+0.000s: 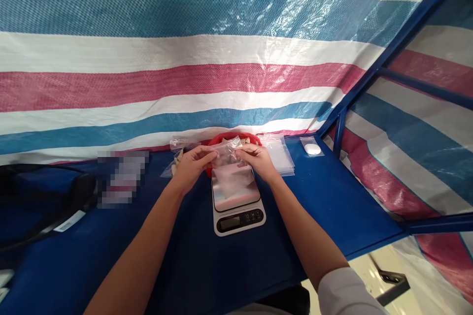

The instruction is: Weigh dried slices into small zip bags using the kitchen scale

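Between my two hands a clear zip bag (226, 150) is stretched above a digital kitchen scale (236, 192). My left hand (194, 165) pinches the bag's left upper edge, and my right hand (258, 158) pinches its right upper edge. Whether anything lies inside the bag I cannot tell. Behind the bag stands a red basket (218, 136) with pale pieces in it, partly hidden. The scale has a shiny plate and a dark display. Left of my left hand lies another clear bag (168, 171) with pale pieces inside.
A stack of flat clear bags (283, 155) lies right of the basket. Farther right is a small bag with a white rounded object (312, 148). Black straps (48, 197) lie at the left on the blue table (318, 216). Striped sheeting (185, 78) hangs behind, with a blue frame (388, 59) at the right.
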A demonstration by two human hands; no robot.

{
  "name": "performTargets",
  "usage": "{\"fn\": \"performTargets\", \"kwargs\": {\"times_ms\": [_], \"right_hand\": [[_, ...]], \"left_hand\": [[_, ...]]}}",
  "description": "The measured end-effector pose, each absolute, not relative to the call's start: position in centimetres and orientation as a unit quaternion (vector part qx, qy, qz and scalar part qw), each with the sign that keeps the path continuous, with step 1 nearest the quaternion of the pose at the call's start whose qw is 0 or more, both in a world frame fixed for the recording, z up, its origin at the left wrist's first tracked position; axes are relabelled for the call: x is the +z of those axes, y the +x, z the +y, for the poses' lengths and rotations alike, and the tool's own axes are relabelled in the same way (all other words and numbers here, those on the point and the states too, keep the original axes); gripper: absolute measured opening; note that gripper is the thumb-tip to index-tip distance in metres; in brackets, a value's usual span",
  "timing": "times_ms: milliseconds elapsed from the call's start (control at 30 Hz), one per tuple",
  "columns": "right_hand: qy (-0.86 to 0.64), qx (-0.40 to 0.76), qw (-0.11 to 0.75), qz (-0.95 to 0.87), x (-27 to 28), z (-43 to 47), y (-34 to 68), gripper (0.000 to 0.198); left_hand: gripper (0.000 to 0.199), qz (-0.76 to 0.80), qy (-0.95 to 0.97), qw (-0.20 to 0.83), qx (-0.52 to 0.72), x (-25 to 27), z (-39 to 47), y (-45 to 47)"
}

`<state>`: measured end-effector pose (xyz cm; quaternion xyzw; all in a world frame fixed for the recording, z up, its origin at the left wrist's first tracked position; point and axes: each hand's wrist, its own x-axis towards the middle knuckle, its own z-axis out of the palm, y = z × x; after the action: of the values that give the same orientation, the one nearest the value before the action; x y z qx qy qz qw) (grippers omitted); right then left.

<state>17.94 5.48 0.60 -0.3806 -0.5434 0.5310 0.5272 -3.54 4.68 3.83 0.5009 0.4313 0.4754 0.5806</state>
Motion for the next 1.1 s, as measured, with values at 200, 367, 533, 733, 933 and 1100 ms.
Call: {"fn": "performTargets", "kwargs": {"times_ms": [200, 367, 533, 733, 933, 1100], "right_hand": [[-0.362, 0.535, 0.52, -0.56, 1.7, 5.0, 18.3, 0.045], [-0.389, 0.523, 0.469, -0.596, 1.7, 4.9, 17.8, 0.038], [-0.433, 0.454, 0.458, -0.63, 0.8, 5.1, 17.4, 0.03], [-0.46, 0.339, 0.453, -0.684, 0.5, 4.9, 17.1, 0.023], [-0.387, 0.301, 0.438, -0.754, 1.5, 3.8, 16.7, 0.024], [-0.4, 0.338, 0.416, -0.744, 2.0, 3.6, 16.8, 0.033]], "left_hand": [[0.036, 0.42, 0.563, 0.568, 0.429, 3.9, 4.8, -4.5], [0.036, 0.438, 0.614, 0.515, 0.407, 3.6, 5.1, -5.0], [0.035, 0.504, 0.646, 0.364, 0.442, 3.9, 5.1, -4.8], [0.033, 0.575, 0.689, 0.184, 0.402, 4.7, 4.4, -4.2], [0.047, 0.559, 0.612, 0.409, 0.382, 4.5, 4.3, -3.3], [0.034, 0.521, 0.575, 0.479, 0.411, 4.1, 4.6, -3.3]]}}
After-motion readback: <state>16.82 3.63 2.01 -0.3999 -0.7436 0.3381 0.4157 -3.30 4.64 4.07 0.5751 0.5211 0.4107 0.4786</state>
